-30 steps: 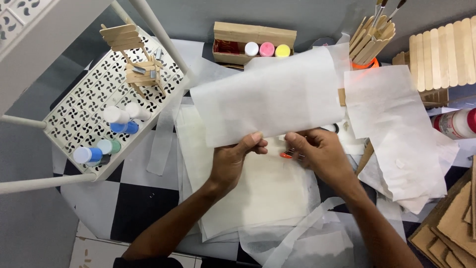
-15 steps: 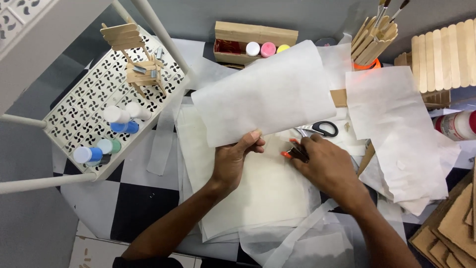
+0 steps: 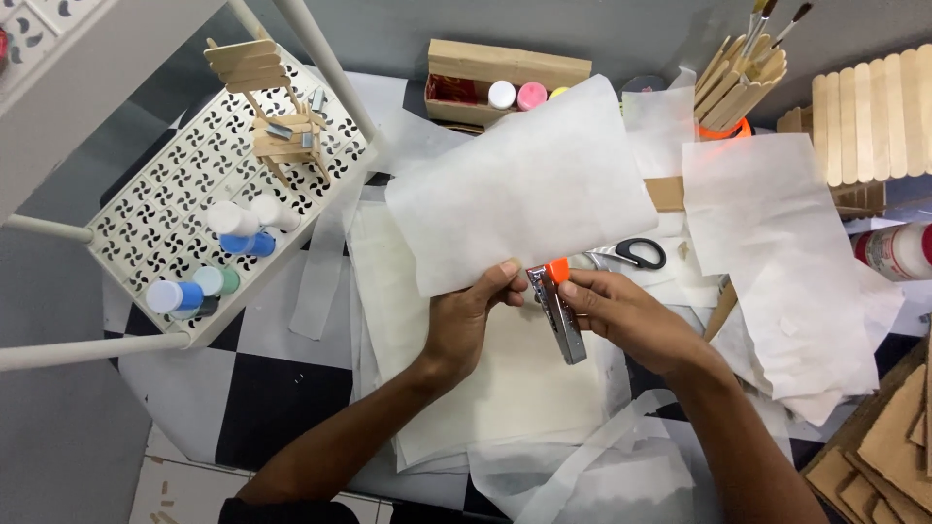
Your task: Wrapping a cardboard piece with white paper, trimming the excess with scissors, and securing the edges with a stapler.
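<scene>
My left hand (image 3: 468, 318) pinches the lower edge of a white paper sheet (image 3: 524, 184) and holds it up above the work surface. My right hand (image 3: 621, 315) grips a metal stapler (image 3: 560, 312) with an orange tip, its head right at the paper's bottom edge beside my left thumb. Under both hands lies a stack of white paper sheets (image 3: 505, 388) on a black and white checkered surface.
Scissors (image 3: 631, 254) lie right of the held sheet. A white perforated shelf (image 3: 146, 233) on the left carries paint bottles (image 3: 243, 228) and a stick model (image 3: 277, 126). Behind are a cardboard box (image 3: 505, 73), a brush holder (image 3: 738, 82), wooden stick panels (image 3: 874, 116), more paper (image 3: 786, 252) and cardboard pieces (image 3: 893, 446).
My right hand has picked up the stapler from beside the scissors and brought it to the paper's lower edge. The sheet has tilted slightly in my left hand.
</scene>
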